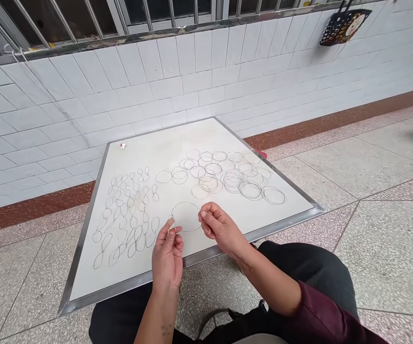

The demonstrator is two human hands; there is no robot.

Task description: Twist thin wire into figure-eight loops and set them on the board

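Note:
Between my two hands, a thin wire ring [186,202] is held up above the front part of the white table. The fingertips of my left hand [170,246] pinch its left side. On its right side my right hand [215,220] grips the wire between thumb and bent fingers. Several round wire rings [251,189] lie overlapping on the right half of the tabletop. Several wires twisted into figure-eight shapes [132,241] lie in rows on the left half.
The square white table [95,282] has a metal edge. A small white and red object [123,146] sits near its far left corner. Behind stands a white tiled wall [120,91] with barred windows, and a dark patterned bag [345,26] hangs at upper right.

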